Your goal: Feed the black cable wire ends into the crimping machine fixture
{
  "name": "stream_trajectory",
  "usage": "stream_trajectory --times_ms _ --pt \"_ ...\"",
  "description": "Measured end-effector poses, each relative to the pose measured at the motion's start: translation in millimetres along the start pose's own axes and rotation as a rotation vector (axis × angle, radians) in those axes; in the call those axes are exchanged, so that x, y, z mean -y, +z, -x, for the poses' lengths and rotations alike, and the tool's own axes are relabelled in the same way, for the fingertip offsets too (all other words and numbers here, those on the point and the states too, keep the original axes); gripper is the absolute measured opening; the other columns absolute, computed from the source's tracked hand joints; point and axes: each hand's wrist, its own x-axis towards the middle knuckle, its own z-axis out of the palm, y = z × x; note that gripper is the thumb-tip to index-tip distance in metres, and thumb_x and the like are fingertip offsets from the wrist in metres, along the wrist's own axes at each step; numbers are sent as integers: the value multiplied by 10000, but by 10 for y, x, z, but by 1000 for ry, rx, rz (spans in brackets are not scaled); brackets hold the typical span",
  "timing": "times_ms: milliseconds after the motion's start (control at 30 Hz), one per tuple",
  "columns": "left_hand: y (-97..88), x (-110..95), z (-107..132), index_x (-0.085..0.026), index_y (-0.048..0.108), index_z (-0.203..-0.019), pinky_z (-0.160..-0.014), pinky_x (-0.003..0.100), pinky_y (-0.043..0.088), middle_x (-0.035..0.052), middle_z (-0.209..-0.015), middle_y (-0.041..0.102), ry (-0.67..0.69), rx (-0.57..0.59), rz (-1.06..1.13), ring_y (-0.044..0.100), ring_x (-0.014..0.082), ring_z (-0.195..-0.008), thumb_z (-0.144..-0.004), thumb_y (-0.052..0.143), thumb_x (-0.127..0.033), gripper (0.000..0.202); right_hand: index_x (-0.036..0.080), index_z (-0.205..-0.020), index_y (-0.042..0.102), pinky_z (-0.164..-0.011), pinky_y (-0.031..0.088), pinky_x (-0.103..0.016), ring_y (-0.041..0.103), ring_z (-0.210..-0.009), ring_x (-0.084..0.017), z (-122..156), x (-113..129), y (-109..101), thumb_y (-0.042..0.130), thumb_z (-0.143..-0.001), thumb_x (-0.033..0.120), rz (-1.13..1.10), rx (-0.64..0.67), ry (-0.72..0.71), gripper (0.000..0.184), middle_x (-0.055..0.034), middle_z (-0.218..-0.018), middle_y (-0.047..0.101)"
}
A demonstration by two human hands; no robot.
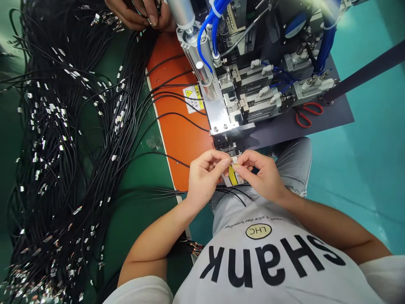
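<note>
My left hand (205, 175) and my right hand (261, 173) meet in front of my chest, fingertips pinched together on a small metal cable end (234, 161). Just beyond the fingers sits the front of a small press machine (228, 114) with a yellow-labelled block (234, 177) under my hands. Thin black cables (177, 160) run from my left hand across the orange mat (180, 131) to the left. More black cables (234, 195) pass under my wrists across my lap.
A big tangle of black cables with metal ends (60, 139) covers the green table (148, 211) at left. Another person's hands (139, 14) work at the top. Red-handled scissors (308, 113) lie on the machine's dark base plate (335, 116). Blue hoses (209, 25) loop above.
</note>
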Motion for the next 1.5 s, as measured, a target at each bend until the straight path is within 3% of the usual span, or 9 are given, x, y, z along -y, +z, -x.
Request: stream_trajectory --times_ms 233,367,600,933,1267,1500 --pt "-35 -38 -30 -164 730 -948 -600 223 522 31 -787 656 -9 114 -68 590 101 -651 -836 742 -334 203 200 -794 625 -632 415 -285 592 -680 -130 -37 -36 -43 659 -890 246 77 -42 -23 111 4 -756 654" --pt "-38 -51 -35 -157 748 -886 -585 234 524 25 -747 658 -8 103 -67 599 106 -622 -816 761 -301 161 202 -778 623 -626 407 -284 579 -676 -125 -34 -47 -54 667 -881 237 116 -59 -57 118 12 -746 644" --pt "-67 34 -47 -184 726 -900 -470 209 431 -15 -607 595 -84 120 -14 553 97 -534 -842 736 -299 130 207 -791 629 -618 412 -284 582 -650 -121 -29 -73 -40 688 -867 232 22 -2 18 100 23 -725 647" --pt "18 38 -46 -146 689 -843 -478 170 379 -21 -679 593 -104 13 40 449 37 -522 -765 803 -322 224 212 -820 669 -624 419 -280 585 -650 -119 -43 -110 -28 729 -840 247 -7 -22 46 71 24 -739 662" --pt "20 16 -54 -135 673 -817 -471 164 341 -17 -700 593 -112 30 12 426 26 -522 -774 791 -324 226 212 -923 718 -666 431 -305 608 -729 -141 -27 10 -132 747 -830 282 105 -27 -13 120 -7 -862 704" --pt "13 19 -40 -146 673 -823 -472 175 358 -31 -646 561 -132 36 -23 420 38 -507 -781 781 -347 233 222 -838 745 -632 437 -288 626 -698 -131 -61 -13 -101 730 -845 258 117 -100 -14 40 8 -811 719"
